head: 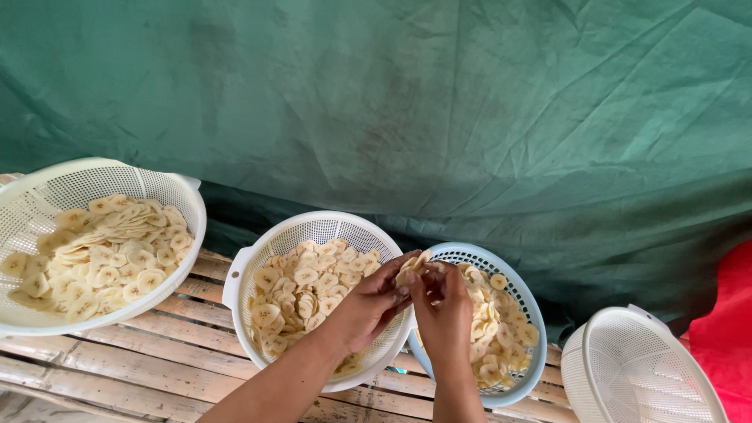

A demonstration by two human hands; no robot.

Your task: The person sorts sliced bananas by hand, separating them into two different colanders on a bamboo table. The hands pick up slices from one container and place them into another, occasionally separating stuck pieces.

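Note:
My left hand (370,304) and my right hand (443,312) meet above the gap between two colanders, both pinching a small stack of pale banana slices (409,271). Under my left hand a white colander (249,262) holds many round banana slices (301,291). Under my right hand stands a light blue colander (526,295), also with slices (501,321) in it.
A larger white colander (180,188) full of slices sits at the far left on the slatted bamboo bench (172,352). An upturned white colander (634,368) lies at the lower right beside red cloth (728,329). A green tarpaulin (407,102) hangs behind.

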